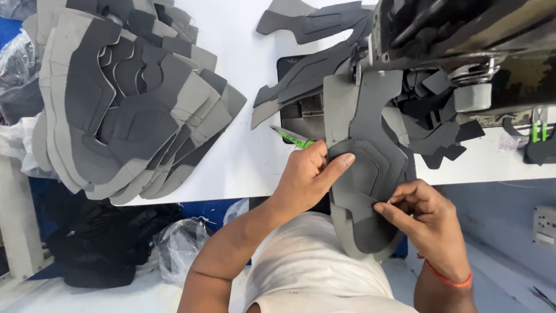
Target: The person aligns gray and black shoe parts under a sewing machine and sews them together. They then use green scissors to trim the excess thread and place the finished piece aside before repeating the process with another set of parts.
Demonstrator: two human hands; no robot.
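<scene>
Holding a grey shoe upper (365,168) flat against the edge of the white table (243,145), the left hand (307,174) grips the piece's left edge with the thumb laid across its face and green snips (292,138) tucked in the palm. The right hand (425,211) pinches the lower right edge of the same piece between thumb and fingertips. The upper's top end runs under the sewing machine (463,46); a fanned stack of uppers (133,98) lies well apart to the left.

Bare white table (255,156) lies open between the stacked grey pieces (127,98) and the sewing machine (463,35).
</scene>
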